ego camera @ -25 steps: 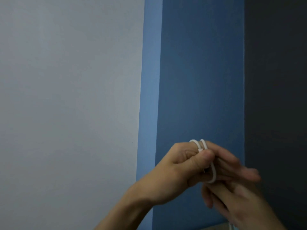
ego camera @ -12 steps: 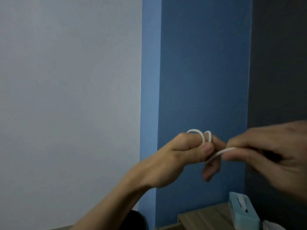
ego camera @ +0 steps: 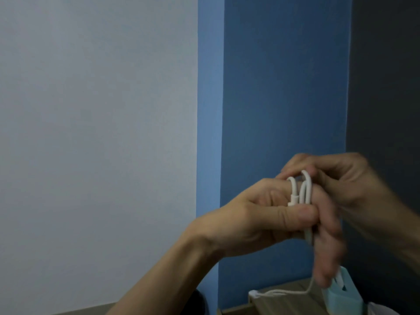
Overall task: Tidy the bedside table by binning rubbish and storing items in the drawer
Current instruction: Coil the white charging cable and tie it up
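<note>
A white cable [ego camera: 304, 189] is looped several times around the fingers of my left hand [ego camera: 268, 214], whose thumb pins the loops. My right hand [ego camera: 347, 178] sits just behind and to the right, its fingertips pinching the top of the outer loop. The cable's loose end [ego camera: 279, 292] trails down to the wooden bedside table [ego camera: 284, 302] at the bottom, where a white plug lies at the table's left edge. Both hands are raised well above the table, in front of a blue wall.
A light blue tissue box [ego camera: 341, 296] stands on the table at the lower right, with something white beside it at the frame's bottom edge. A dark round object [ego camera: 201, 302] shows low, left of the table. Grey wall fills the left.
My right hand has come back in from the right and laid another loop over my left fingers. The view has tilted down slightly, showing more of the table.
</note>
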### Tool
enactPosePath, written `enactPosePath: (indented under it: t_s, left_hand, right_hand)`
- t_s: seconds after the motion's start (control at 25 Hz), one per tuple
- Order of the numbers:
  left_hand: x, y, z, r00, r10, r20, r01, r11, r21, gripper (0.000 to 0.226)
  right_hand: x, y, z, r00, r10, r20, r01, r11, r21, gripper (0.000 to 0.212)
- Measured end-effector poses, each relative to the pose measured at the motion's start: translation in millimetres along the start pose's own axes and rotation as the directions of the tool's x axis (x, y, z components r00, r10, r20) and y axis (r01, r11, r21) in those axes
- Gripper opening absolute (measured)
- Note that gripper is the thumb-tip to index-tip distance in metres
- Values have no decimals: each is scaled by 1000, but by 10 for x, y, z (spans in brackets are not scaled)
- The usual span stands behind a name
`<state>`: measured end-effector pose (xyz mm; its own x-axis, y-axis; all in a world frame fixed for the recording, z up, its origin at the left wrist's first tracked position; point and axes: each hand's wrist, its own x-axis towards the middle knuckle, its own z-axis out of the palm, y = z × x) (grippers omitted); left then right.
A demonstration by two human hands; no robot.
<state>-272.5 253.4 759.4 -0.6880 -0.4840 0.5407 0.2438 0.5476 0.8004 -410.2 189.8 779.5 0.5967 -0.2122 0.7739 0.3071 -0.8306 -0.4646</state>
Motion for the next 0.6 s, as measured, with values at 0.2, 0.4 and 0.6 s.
enactPosePath:
  t_s: [0.2, 0.4, 0.6]
  left_hand:
    - [35, -13, 28, 997, -28, -76, 26, 999, -28, 24]
    - [-24, -47, 3, 979, -76, -187, 73, 997, -23, 47]
    - [-53, -32, -20, 988, -25, -152, 38, 996, 79, 47]
  right_hand:
    - [-65, 197, -3, 986, 136, 96, -150, 975, 164, 23]
    - [-66, 160, -77, 999, 30, 27, -34, 987, 158, 31]
    - [-81, 230, 60, 992, 123, 2, -119, 962, 245, 41]
